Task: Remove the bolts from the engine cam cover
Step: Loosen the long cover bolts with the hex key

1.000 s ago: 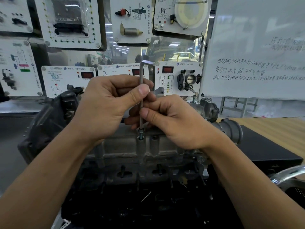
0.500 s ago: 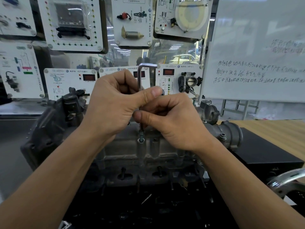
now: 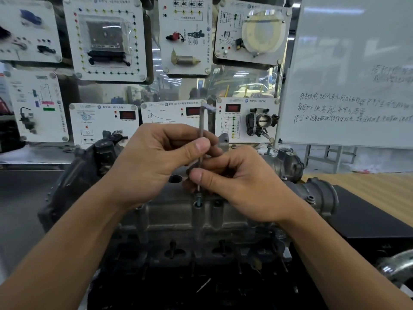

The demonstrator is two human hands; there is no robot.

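The bolt (image 3: 198,199) is one small grey hex-socket screw, standing partly raised from a round boss at the middle of the near edge of the cam cover (image 3: 169,217), a dull, stained cast-metal lid on the engine. One L-shaped hex key (image 3: 201,130) stands upright in the bolt's head, its short arm at the top pointing right. Two hands hold the key's shaft: the left hand (image 3: 156,162) pinches it higher up between thumb and curled fingers, and the right hand (image 3: 245,186) pinches it just above the bolt between thumb and forefinger. Behind the engine hang eight white panels (image 3: 107,39); three carry red displays and several bear a small round blue badge, their print too small to read. At right a whiteboard (image 3: 357,63) bears handwritten lines that cannot be made out.
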